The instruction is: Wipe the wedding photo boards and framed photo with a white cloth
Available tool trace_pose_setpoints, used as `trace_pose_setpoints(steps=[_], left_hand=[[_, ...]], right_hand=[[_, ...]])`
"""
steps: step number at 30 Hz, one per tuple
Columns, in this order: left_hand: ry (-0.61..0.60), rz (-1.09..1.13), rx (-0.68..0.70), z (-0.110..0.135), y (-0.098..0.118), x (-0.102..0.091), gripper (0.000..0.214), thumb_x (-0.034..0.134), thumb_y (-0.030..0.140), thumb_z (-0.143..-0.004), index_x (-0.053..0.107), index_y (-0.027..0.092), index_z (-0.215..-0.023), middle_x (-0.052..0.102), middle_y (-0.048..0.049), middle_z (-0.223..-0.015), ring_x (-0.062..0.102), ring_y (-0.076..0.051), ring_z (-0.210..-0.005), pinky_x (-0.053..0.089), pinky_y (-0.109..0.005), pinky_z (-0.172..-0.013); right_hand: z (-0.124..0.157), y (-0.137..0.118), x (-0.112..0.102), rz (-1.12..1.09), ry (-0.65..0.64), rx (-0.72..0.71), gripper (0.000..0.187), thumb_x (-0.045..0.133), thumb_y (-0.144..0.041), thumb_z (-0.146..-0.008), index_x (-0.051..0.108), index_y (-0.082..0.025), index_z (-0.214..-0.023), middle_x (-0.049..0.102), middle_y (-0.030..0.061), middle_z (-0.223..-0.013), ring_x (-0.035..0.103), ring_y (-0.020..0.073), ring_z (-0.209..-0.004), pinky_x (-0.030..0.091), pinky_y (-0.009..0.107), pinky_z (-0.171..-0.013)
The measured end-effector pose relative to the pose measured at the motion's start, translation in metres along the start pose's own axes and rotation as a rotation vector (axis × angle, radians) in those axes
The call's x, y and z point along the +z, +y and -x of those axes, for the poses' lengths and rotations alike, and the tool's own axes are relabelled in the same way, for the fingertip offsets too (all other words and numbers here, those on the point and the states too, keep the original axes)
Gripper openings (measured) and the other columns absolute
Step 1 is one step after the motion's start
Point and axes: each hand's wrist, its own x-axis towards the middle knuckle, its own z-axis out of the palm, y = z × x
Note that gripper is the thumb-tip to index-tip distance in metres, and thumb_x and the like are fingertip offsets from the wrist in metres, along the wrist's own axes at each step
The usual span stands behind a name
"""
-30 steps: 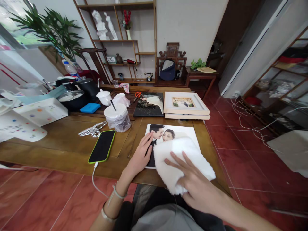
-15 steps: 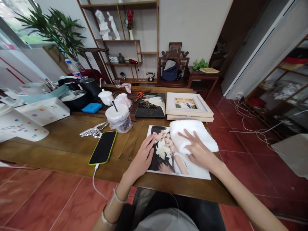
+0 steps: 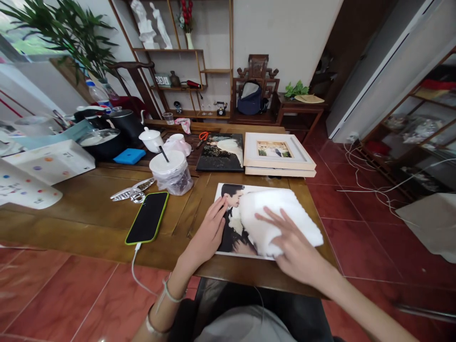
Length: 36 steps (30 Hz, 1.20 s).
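- Table (image 3: 89, 223) of brown wood stretches before you, its near edge just above your lap.
- Two stacked, pale-bordered picture frames (image 3: 274, 149) lie near its far right edge, beyond your work.
- Wedding portrait (image 3: 231, 237) lies flat, face up, near the table's close edge, directly before you; its left part shows a dark-suited figure, while its right part is covered.
- White fluffy cloth (image 3: 261, 237) lies spread over that right part, under your right hand.
- Your right hand (image 3: 292, 244) rests palm down on the cloth, its forearm slanting in from the lower right. The fingers are spread and point forward and to your left; the thumb sits lower, near the cloth's close edge. You cannot tell from here whether any fabric is pinched beneath it.
- Your left hand (image 3: 210, 225) is laid palm down along the portrait's left edge, fingers extended, close together and angled forward and right. Their tips touch the print beside the suited figure's head, and nothing is grasped.
- Smartphone (image 3: 147, 218) in a lime-green case lies well left of that hand, cable plugged in.
- Light bracelets (image 3: 167, 289) circle your left wrist and forearm.
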Motion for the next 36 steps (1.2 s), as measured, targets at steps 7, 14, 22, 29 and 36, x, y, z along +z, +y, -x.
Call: trace_pose_setpoints(steps=[7, 14, 22, 29, 36], left_hand=[[-0.023, 0.013, -0.032, 0.0, 0.004, -0.002, 0.048, 0.026, 0.021, -0.098, 0.025, 0.025, -0.146, 0.022, -0.0064, -0.155, 0.015, -0.02, -0.144, 0.018, -0.048, -0.117], [-0.016, -0.01, -0.042, 0.0, 0.003, -0.002, 0.048, 0.026, 0.021, -0.098, 0.025, 0.024, -0.146, 0.022, -0.0065, -0.155, 0.014, -0.02, -0.144, 0.018, -0.048, -0.118], [-0.005, -0.016, -0.006, 0.0, 0.001, 0.0, 0.05, 0.027, 0.02, -0.098, 0.023, 0.026, -0.147, 0.022, -0.0067, -0.155, 0.016, -0.021, -0.143, 0.018, -0.049, -0.117], [-0.017, -0.012, -0.003, 0.0, 0.0, -0.001, 0.048, 0.025, 0.02, -0.098, 0.025, 0.026, -0.146, 0.023, -0.0064, -0.155, 0.016, -0.021, -0.143, 0.018, -0.049, -0.117], [-0.008, -0.009, -0.014, 0.0, 0.002, -0.002, 0.048, 0.026, 0.021, -0.098, 0.026, 0.025, -0.146, 0.025, -0.0072, -0.154, 0.018, -0.021, -0.143, 0.02, -0.05, -0.117]], right_hand=[[-0.022, 0.069, -0.012, 0.095, 0.083, 0.07, 0.023, 0.043, 0.0, -0.066, 0.057, -0.018, -0.07, 0.041, 0.0123, -0.145, 0.016, 0.0286, -0.141, 0.014, 0.061, -0.112], [0.018, 0.006, -0.004, 0.137, 0.012, 0.09, 0.025, 0.046, 0.001, -0.06, 0.063, -0.017, -0.065, 0.031, 0.0075, -0.15, 0.011, 0.0311, -0.142, 0.016, 0.059, -0.112], [0.042, -0.048, 0.017, 0.038, -0.033, -0.066, 0.025, 0.049, -0.005, -0.052, 0.067, -0.019, -0.062, 0.027, 0.0017, -0.153, 0.01, 0.0361, -0.141, 0.007, 0.062, -0.111], [-0.011, 0.022, -0.006, 0.055, 0.032, 0.017, 0.029, 0.048, -0.003, -0.059, 0.068, -0.018, -0.073, 0.039, 0.0058, -0.146, 0.014, 0.0301, -0.142, 0.007, 0.062, -0.112], [-0.022, 0.051, -0.016, 0.129, 0.026, 0.064, 0.023, 0.049, -0.003, -0.067, 0.065, -0.017, -0.075, 0.036, 0.0081, -0.148, 0.013, 0.0325, -0.141, 0.018, 0.062, -0.111]])
